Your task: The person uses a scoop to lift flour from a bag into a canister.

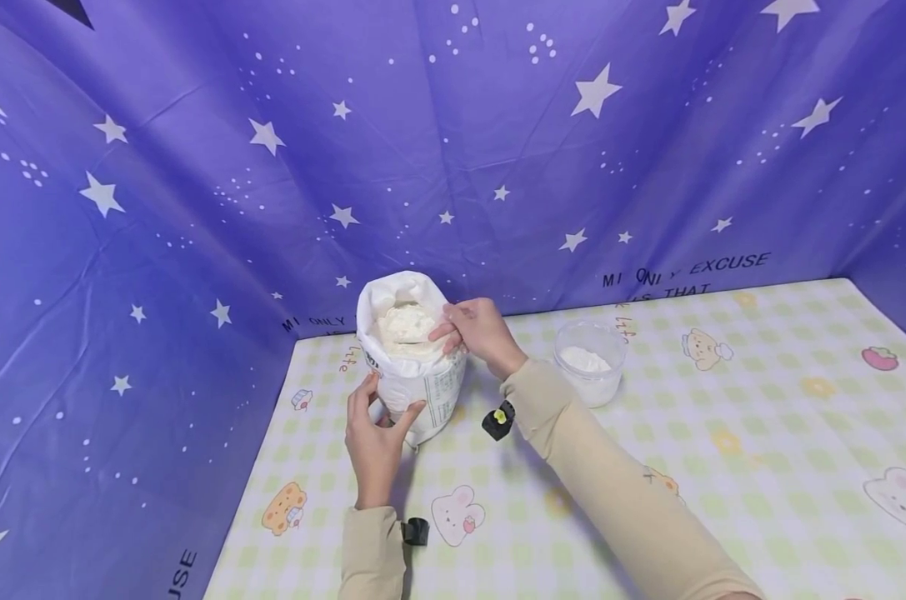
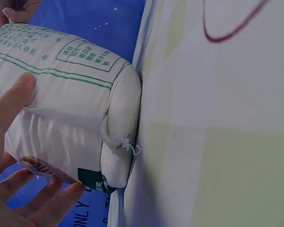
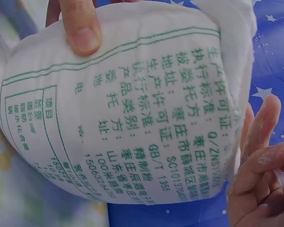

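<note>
A white woven bag of flour (image 1: 430, 396) stands upright, its top rolled open and white flour (image 1: 406, 323) inside. A rounded heap of flour with a dark gap under its edge shows in the opening. My left hand (image 1: 376, 450) grips the near side of the bag, thumb on the green-printed face (image 2: 52, 61) and fingers spread round the other side. At the right of the rim is my right hand (image 1: 483, 329), fingers bent over the opening. Flour dusts its fingers (image 3: 267, 120) in the right wrist view. I cannot tell whether they hold anything.
A clear round tub (image 1: 591, 367) with flour in it stands right of the bag, beyond my right forearm. The table (image 1: 760, 467) has a green-checked cover with cartoon prints. A purple star-patterned curtain (image 1: 437, 150) hangs close behind the bag and along the left side.
</note>
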A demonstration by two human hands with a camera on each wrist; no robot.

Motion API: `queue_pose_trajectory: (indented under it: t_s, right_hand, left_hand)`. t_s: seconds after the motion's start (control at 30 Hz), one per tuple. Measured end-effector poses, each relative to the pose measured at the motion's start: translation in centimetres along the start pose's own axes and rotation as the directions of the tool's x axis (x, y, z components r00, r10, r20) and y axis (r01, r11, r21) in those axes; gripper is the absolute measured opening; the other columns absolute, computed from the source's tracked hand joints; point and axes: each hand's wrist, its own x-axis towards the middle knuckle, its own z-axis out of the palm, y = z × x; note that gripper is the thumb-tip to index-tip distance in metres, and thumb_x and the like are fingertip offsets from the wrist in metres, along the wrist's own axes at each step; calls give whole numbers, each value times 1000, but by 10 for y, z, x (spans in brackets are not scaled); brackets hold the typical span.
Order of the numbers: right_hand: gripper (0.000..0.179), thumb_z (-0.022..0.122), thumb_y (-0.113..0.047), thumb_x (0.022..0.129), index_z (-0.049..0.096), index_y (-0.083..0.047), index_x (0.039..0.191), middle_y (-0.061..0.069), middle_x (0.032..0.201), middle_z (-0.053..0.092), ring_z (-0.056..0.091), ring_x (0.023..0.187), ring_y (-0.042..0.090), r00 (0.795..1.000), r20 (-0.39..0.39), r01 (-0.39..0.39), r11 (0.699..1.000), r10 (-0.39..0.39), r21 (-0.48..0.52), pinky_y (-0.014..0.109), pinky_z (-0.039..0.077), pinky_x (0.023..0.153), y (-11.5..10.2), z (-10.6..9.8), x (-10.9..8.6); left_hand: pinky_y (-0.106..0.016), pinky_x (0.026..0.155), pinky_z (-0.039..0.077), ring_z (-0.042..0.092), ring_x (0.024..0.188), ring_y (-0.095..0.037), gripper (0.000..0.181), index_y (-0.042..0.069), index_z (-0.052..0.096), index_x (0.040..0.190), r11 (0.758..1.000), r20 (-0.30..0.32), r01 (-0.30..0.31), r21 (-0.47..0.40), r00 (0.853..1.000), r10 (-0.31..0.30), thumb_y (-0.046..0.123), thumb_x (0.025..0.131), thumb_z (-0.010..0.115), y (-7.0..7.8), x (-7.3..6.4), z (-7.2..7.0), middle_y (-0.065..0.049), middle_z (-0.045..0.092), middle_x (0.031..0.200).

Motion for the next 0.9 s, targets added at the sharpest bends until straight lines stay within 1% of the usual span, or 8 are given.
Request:
queue_pose_trajectory:
  t_s: [0.17, 0.37, 0.53, 0.7, 0.9]
  right_hand:
    - [34, 47, -20, 106, 68, 6, 104, 13, 84, 76, 62, 49, 7, 1000, -2, 20, 1000, -20, -9, 18, 40, 42, -2, -6, -4]
    - [34, 49, -23, 105, 69, 5, 105, 8, 84, 77, 63, 54, 7, 1000, 1, 11, 1000, -11, 10, 15, 41, 44, -2, -15, -6]
    - [35, 49, -24, 105, 71, 3, 104, 5, 84, 77, 64, 58, 8, 1000, 24, 5, 999, -6, 36, 13, 41, 46, -2, -22, -9]
    - [34, 49, -24, 105, 69, 2, 106, 6, 85, 77, 64, 59, 9, 999, 32, -14, 998, 12, 64, 14, 41, 47, -5, -25, -13]
    - [34, 49, -25, 105, 68, 3, 113, 6, 85, 77, 63, 59, 8, 999, 40, -22, 997, 19, 76, 14, 42, 48, -6, -28, -18]
  left_hand:
    - [-38, 88, 62, 61, 118, -27, 74, 13, 57, 135, 1000, 4, 8, 1, 1000, -8, 36, 72, 89, 0, 0, 0, -3, 53, 142]
    - [-38, 90, 61, 60, 119, -28, 74, 13, 56, 135, 1000, 8, 21, -5, 1000, -21, 35, 72, 89, 1, 0, 0, -3, 53, 142]
    - [-37, 91, 60, 60, 120, -28, 74, 14, 56, 136, 999, 14, 37, -4, 999, -37, 36, 73, 88, 1, 0, 0, -2, 52, 143]
    - [-36, 92, 60, 60, 120, -28, 74, 13, 56, 136, 999, 15, 37, -8, 999, -37, 36, 73, 88, 2, 1, 0, -3, 52, 143]
    - [-37, 93, 60, 59, 121, -28, 74, 13, 56, 136, 999, 16, 40, -13, 999, -40, 35, 73, 88, 3, -1, -1, -3, 52, 143]
